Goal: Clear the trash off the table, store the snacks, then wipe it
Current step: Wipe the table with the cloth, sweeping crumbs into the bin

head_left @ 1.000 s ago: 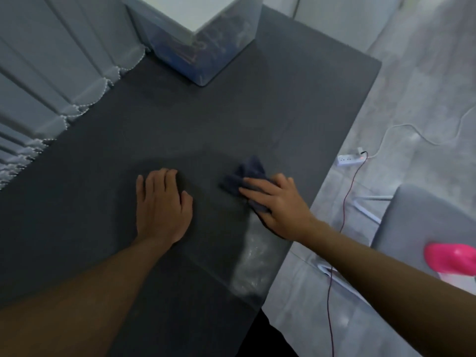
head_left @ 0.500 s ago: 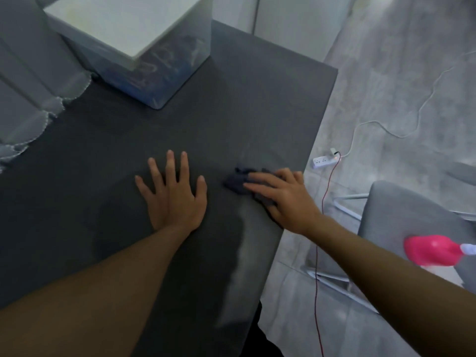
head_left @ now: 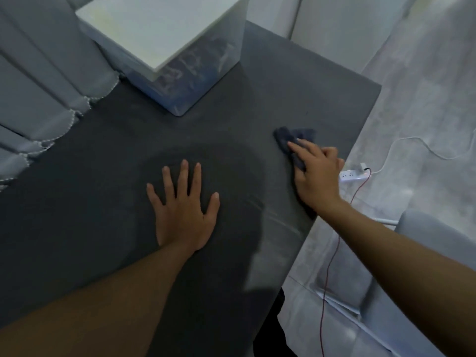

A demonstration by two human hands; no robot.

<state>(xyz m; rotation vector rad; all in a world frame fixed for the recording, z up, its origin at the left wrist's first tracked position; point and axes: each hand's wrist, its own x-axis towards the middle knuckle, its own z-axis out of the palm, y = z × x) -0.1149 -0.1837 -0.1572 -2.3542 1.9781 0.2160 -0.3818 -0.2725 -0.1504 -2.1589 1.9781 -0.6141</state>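
Pressing a crumpled dark blue cloth [head_left: 293, 136] near the dark grey table's [head_left: 103, 181] right edge, the right hand [head_left: 318, 176] hides part of it; whether it grips is unclear. The left hand [head_left: 184, 212] lies flat, fingers spread. Behind, the white-lidded clear plastic bin [head_left: 180, 70] shows blurred contents.

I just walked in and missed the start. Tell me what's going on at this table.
A person is wiping the dark table. The right hand presses a dark cloth onto the top near its right edge. The left hand lies flat on the table with fingers spread, as if for support. A clear box with a white lid stands at the far end. Judging by this, the job is at its wiping step.
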